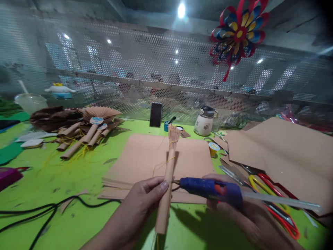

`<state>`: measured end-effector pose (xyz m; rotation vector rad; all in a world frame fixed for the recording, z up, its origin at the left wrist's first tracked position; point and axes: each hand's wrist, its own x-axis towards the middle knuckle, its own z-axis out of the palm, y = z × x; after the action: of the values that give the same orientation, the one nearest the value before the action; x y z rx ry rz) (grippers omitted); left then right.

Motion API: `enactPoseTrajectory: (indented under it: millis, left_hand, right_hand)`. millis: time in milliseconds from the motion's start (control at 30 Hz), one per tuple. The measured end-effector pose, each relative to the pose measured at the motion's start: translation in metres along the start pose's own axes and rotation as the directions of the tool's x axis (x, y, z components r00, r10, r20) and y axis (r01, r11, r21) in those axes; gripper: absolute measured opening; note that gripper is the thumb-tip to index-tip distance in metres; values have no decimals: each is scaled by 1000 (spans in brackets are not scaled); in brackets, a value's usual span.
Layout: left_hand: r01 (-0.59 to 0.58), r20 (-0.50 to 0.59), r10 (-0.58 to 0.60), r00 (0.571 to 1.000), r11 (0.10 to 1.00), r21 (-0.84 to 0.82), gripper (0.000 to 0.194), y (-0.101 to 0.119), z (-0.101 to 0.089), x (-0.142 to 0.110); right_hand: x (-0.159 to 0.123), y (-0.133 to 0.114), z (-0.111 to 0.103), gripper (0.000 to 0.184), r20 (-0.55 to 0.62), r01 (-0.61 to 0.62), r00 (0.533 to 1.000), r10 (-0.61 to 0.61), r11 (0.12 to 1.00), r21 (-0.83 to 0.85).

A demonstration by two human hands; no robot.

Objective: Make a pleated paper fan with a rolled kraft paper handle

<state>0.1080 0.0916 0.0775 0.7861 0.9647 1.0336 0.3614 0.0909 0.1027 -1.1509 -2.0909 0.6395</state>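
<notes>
My left hand (140, 201) is closed around a folded paper fan (166, 180), its thumb pressed on the rolled brown handle. The fan's pleated end points away from me, and a yellow string circles it. In my right hand (234, 215) lies a blue hot glue gun (210, 188), with a long clear glue stick (281, 198) poking out its back. The gun's nozzle points left and meets or nearly meets the handle's right edge. Below the fan is a stack of brown paper sheets (137, 152).
Finished-looking paper fans (91, 128) are piled at the left. Black cables (54, 205) cross the front left. Scissors (267, 187), a box cutter (231, 173) and large brown paper (283, 152) lie at the right. A phone (155, 114) and a white bottle (204, 122) stand at the back.
</notes>
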Motion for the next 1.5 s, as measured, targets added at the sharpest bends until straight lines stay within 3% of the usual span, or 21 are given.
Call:
enactPoseTrajectory:
  millis: [267,433,900,1500]
  left_hand:
    - [1,14,-1,1000,1000,-11,37,1,0,1]
    - [37,27,-37,999,999,-4,38,3,0,-1]
    - [13,50,-13,999,1000,-2,41,1,-1,0]
    - [47,24,-48,999,999,25,44,2,0,0]
  right_hand:
    - [-1,1,2,32,-9,23,1000,-23,1000,-19]
    - [-1,-7,0,37,-3,-29,1000,29,997,-76]
    - [-3,-9,-3,32,25,85,996,-82,974,-209]
    - [0,-14,0,29,-30,84,995,-96,959,-269]
